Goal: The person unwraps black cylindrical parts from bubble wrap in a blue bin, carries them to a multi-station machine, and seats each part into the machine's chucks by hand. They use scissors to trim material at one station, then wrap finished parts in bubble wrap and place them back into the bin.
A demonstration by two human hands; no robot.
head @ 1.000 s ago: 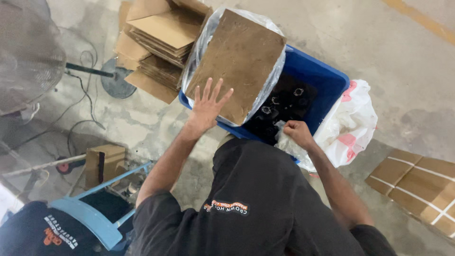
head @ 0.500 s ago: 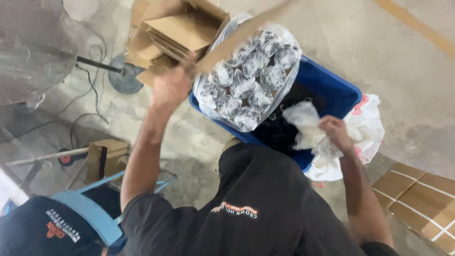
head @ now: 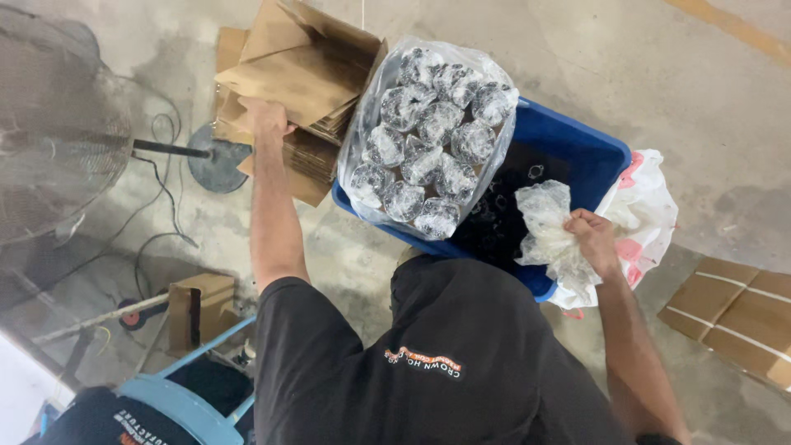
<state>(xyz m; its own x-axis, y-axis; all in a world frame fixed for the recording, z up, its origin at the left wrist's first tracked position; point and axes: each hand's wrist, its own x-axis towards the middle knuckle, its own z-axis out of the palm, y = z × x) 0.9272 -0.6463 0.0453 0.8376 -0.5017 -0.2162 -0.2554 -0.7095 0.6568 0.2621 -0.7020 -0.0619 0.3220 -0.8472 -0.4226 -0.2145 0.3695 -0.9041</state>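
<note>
1. The left hand (head: 265,117) grips a brown cardboard sheet (head: 290,76) and now holds it over the stack of flat cardboard (head: 309,156) on the floor; a second ago that sheet lay on top of the bag
2. With the sheet gone, the clear plastic bag of wrapped round pieces (head: 432,136) stands uncovered on the left end of the blue bin (head: 577,148)
3. The right hand (head: 595,239) is closed on crumpled clear plastic wrap (head: 548,227) at the bin's near rim, where earlier it was down among the loose dark parts (head: 503,218)

Left hand (head: 265,115) carried cardboard sheet (head: 288,78) onto stack (head: 317,148), wrapped parts (head: 432,136) uncovered
</note>
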